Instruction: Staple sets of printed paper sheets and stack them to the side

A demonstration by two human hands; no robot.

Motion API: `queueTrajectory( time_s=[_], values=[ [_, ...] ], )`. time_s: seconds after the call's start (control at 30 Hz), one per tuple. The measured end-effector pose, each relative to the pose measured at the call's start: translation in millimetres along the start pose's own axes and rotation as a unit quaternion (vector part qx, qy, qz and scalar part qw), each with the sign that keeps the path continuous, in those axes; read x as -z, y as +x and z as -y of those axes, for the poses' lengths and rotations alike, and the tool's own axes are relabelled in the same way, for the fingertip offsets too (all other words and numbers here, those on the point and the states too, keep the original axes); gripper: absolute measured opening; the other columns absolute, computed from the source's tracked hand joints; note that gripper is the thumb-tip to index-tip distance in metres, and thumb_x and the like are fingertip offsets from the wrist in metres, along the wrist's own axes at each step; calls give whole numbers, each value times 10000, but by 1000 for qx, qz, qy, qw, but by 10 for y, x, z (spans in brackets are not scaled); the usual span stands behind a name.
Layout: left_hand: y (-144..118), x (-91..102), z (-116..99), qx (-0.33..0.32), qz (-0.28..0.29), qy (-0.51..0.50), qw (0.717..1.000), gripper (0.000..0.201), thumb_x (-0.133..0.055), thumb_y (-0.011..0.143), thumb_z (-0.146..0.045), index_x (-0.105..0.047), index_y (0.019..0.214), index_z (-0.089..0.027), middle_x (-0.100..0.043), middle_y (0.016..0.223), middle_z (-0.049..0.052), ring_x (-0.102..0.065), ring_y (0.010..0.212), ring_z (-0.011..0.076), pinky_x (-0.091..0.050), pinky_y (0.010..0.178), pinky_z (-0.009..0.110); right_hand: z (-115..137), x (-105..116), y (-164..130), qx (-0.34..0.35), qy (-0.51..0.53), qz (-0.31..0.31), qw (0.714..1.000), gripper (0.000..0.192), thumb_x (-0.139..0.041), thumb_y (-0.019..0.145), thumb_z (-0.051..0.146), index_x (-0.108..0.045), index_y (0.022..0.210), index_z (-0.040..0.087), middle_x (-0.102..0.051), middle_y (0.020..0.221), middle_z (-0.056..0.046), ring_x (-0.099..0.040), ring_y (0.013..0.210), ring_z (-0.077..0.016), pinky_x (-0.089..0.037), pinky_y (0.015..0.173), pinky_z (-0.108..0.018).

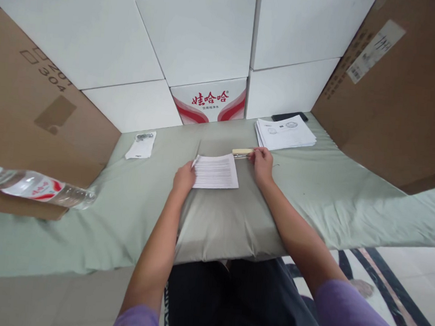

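Observation:
My left hand [184, 178] pinches the left edge of a printed paper sheet [217, 172], which is covered in lines of small text. My right hand [261, 164] is closed on the right end of a small stapler [242, 152] with a pale yellow top and metal below. The stapler's free end points left and meets the paper's upper right corner. I cannot tell whether the corner sits between its jaws. Fingers hide the stapler's rear end.
A stack of printed papers [285, 132] lies right of centre, with a black phone-like object [289, 116] behind it. A small white packet [141, 145] lies left. White boxes [212, 42] line the back. Cardboard boxes flank both sides. A water bottle [37, 186] appears far left.

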State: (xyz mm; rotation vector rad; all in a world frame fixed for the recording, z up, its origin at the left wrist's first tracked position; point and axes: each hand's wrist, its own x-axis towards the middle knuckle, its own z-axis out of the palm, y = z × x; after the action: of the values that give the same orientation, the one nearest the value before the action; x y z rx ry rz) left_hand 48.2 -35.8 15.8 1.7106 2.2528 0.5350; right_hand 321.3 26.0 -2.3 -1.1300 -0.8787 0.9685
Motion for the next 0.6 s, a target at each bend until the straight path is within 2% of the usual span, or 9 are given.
queueTrajectory(
  time_s=[0.1, 0.23, 0.43, 0.6],
  values=[
    [-78, 27, -97, 10, 14, 49, 999, 324, -413, 986, -234, -696, 1142, -226, -752, 1021, 185, -713, 983, 340, -484, 810, 397, -1, 2, -2, 0, -3, 1, 1000, 122, -556, 822, 347, -580, 854, 232, -639, 727, 19, -593, 660, -143, -516, 685, -294],
    [-97, 51, -133, 13, 20, 65, 998, 341, -394, 994, -235, -695, 1154, -224, -753, 1019, 181, -715, 968, 330, -480, 777, 381, 5, 2, -10, 8, -8, 2, 1000, 103, -552, 819, 324, -580, 846, 229, -633, 714, 17, -591, 656, -146, -507, 682, -297],
    [-63, 20, -102, -5, 25, 32, 999, 334, -401, 993, -237, -707, 1124, -216, -763, 1033, 170, -712, 990, 310, -481, 793, 362, 23, 0, -24, 15, -10, 8, 1000, 78, -542, 827, 291, -582, 844, 226, -631, 708, 15, -590, 646, -150, -495, 680, -305],
    [-53, -4, -94, -4, 24, 19, 1000, 317, -421, 982, -222, -710, 1112, -208, -765, 1031, 169, -716, 985, 299, -483, 786, 350, 143, -11, -92, 26, -22, 27, 999, 81, -551, 844, 296, -584, 869, 226, -651, 749, 6, -604, 671, -154, -501, 707, -312]
  ],
)
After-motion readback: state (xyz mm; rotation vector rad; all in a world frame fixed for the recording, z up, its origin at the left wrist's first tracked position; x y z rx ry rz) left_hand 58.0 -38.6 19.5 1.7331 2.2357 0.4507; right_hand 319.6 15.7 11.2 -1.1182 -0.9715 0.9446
